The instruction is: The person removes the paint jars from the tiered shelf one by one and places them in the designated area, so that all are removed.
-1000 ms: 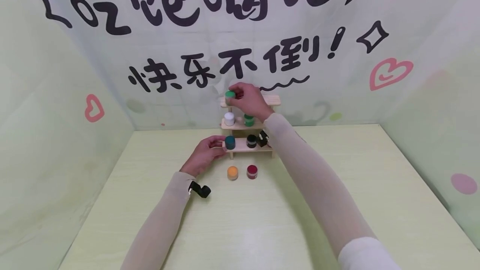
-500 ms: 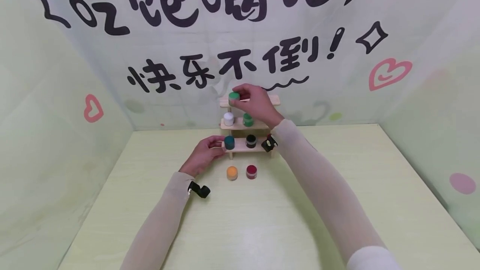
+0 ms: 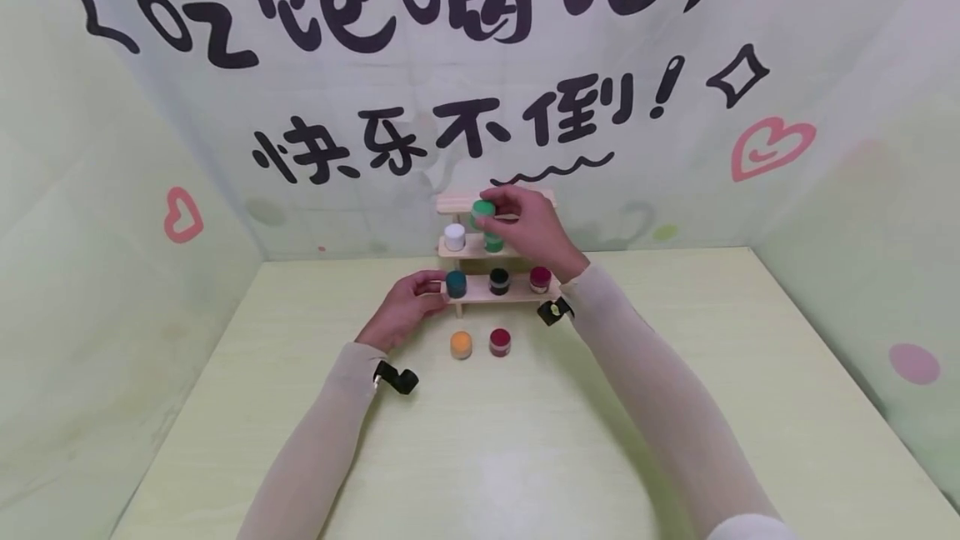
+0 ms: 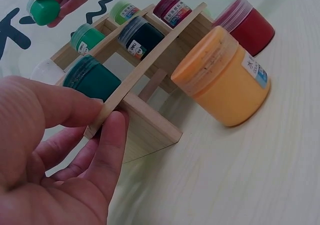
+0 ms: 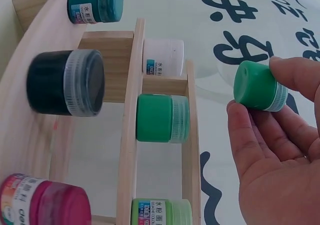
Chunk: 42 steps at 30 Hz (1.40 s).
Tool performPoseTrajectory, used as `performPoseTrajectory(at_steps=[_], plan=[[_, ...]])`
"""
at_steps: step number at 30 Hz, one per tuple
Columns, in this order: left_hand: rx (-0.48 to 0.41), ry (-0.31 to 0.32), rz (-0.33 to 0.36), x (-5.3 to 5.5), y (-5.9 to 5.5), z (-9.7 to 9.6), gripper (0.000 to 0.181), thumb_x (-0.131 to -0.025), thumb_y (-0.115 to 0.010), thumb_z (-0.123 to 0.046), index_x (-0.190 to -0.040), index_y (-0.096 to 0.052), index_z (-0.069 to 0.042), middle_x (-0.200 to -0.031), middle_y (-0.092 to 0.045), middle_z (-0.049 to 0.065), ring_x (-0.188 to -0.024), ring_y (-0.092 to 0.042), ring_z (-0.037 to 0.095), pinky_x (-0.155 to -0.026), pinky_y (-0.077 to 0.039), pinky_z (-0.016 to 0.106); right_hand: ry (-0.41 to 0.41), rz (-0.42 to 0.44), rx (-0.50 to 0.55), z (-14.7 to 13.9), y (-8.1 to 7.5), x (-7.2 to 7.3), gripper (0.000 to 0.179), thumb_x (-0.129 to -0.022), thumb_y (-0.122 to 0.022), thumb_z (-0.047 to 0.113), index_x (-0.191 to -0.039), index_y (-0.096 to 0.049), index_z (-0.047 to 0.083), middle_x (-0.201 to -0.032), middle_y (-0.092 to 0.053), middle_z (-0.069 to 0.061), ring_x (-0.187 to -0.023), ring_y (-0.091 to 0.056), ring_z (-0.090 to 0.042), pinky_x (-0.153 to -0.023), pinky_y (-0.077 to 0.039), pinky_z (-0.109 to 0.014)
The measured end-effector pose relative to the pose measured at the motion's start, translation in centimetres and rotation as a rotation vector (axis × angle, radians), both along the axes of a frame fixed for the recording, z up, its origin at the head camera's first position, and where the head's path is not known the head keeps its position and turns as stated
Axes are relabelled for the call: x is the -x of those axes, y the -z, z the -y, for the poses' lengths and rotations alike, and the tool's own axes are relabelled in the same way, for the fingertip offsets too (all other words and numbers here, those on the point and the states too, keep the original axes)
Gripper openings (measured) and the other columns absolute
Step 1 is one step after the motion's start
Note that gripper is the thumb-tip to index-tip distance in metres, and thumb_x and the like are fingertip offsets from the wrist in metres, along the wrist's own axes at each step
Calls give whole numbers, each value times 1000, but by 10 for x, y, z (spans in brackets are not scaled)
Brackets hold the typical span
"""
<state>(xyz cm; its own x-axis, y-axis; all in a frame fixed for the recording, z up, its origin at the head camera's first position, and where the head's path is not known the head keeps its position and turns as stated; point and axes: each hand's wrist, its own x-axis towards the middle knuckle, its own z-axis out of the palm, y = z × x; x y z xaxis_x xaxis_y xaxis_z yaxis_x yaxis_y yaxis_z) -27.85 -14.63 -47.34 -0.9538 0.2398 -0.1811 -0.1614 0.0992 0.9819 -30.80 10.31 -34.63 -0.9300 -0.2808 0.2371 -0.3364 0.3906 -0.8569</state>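
Note:
A small three-tier wooden rack (image 3: 453,204) stands at the back of the table. My left hand (image 3: 401,311) pinches the left end of its lowest shelf, thumb above and fingers below, close to a teal paint jar (image 4: 92,77). My right hand (image 3: 534,225) holds a green paint jar (image 5: 257,85) between thumb and fingers, in front of the top shelf and apart from it. On the middle tier sit a white jar (image 3: 454,237), another green jar (image 5: 162,118) and a light green jar (image 5: 161,213), which my right hand hides in the head view.
The lowest tier also bears a black-looking jar (image 3: 499,281) and a magenta jar (image 3: 540,279). On the table before the rack stand an orange jar (image 3: 461,345) and a dark red jar (image 3: 500,342). A printed cloth wall (image 3: 360,215) rises behind.
My right hand has carried the green jar away from the top shelf's left end, rightward and slightly lower in the head view. The magenta jar has come into sight. My left hand stays put.

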Motion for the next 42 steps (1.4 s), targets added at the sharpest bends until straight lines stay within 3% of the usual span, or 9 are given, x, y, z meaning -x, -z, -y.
performPoseTrajectory(at_steps=[8,20,33,42], plan=[[-2,-4,4,-1,1,1,48,-98,-68,2,-144,-58,-5,-133,-61,16,-113,-64,21,-104,-61,34,-38,-16,37,-9,11,-18,43,-95,-81,25,-134,-69,10,-123,-73,-8,-114,-72,-23,-98,-64,-38],[1,-11,5,1,2,0,48,-98,-68,2,-144,-59,-5,-131,-62,15,-112,-64,20,-102,-61,32,-84,-37,53,-29,34,-33,39,-96,-79,14,-132,-69,5,-126,-72,-12,-113,-72,-27,-96,-64,-30],[-5,-25,23,1,3,-2,47,-98,-68,2,-143,-60,-8,-133,-62,15,-113,-64,22,-106,-60,37,-92,-42,-95,-52,55,-55,35,-95,-78,11,-129,-71,6,-121,-73,-10,-105,-74,-24,-96,-64,-35],[-17,-28,25,3,5,-2,46,-98,-67,3,-142,-60,-7,-132,-61,15,-113,-63,21,-108,-59,38,-127,-2,-91,-67,75,-69,38,-94,-79,8,-131,-70,4,-124,-73,-11,-110,-71,-27,-95,-64,-31]])
